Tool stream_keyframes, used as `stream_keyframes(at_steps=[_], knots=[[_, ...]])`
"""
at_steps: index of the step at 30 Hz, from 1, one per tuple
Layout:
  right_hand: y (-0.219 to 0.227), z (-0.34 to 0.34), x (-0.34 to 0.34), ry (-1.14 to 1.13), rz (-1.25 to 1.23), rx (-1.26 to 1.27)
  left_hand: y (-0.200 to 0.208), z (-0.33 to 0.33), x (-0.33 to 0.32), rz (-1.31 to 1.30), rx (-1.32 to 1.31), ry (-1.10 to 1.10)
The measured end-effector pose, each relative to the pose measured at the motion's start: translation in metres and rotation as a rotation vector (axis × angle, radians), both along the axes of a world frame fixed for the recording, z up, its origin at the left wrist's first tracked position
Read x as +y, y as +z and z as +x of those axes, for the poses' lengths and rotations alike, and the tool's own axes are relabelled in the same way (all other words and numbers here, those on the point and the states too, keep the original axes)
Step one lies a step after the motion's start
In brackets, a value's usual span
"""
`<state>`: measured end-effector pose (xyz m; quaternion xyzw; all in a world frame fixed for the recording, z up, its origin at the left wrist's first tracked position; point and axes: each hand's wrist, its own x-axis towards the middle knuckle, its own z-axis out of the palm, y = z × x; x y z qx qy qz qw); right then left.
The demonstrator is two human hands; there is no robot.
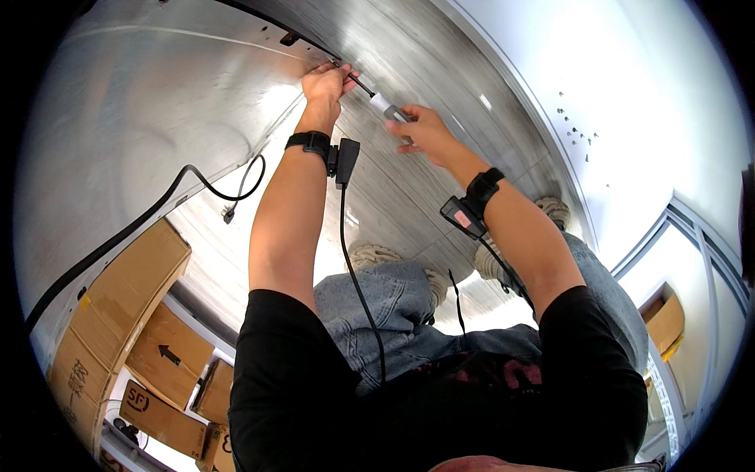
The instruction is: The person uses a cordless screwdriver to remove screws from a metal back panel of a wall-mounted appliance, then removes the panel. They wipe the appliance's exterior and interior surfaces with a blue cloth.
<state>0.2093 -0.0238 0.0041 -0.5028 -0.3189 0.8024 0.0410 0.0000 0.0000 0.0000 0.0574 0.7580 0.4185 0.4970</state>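
Observation:
My right hand is wrapped round the grey and white handle of a screwdriver. Its dark shaft slants up and left to the edge of a large silvery metal panel. At that edge my left hand has its fingers closed beside the screwdriver's tip. Whatever those fingers pinch is too small to make out, and the tip itself is partly hidden by them. A dark bracket and small holes show along the same panel edge.
A black power cord with a plug hangs across the panel. Cardboard boxes stand at lower left. On the right rises a white panel with several small dark screws on it. Cables run from both my wrist straps.

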Motion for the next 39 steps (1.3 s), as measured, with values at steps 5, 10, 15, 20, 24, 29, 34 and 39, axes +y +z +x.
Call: stream_keyframes(at_steps=[5,10,15,20,24,29,34,39], knots=[[0.000,0.004,-0.007,-0.090,-0.264,0.083,0.001,0.001,-0.013,0.003,-0.031,0.024],[-0.007,-0.002,-0.008,0.065,0.166,-0.039,0.006,0.004,-0.003,0.073,-0.039,0.045],[0.007,-0.005,0.002,0.029,-0.068,0.008,-0.003,-0.002,-0.005,0.091,-0.071,0.038],[-0.010,-0.004,-0.004,-0.019,0.018,0.014,-0.003,-0.001,0.000,0.131,-0.178,0.163],[-0.011,-0.006,-0.005,0.024,0.090,-0.040,-0.002,0.002,0.000,0.093,-0.111,0.163],[-0.015,0.000,-0.016,-0.018,0.096,-0.062,0.000,0.007,-0.001,0.067,-0.152,0.167],[-0.002,0.031,-0.023,-0.140,0.103,-0.125,0.005,0.037,0.003,0.103,-0.213,0.058],[0.001,0.087,-0.034,-0.394,0.087,-0.109,0.023,0.093,0.020,0.134,-0.205,-0.149]])
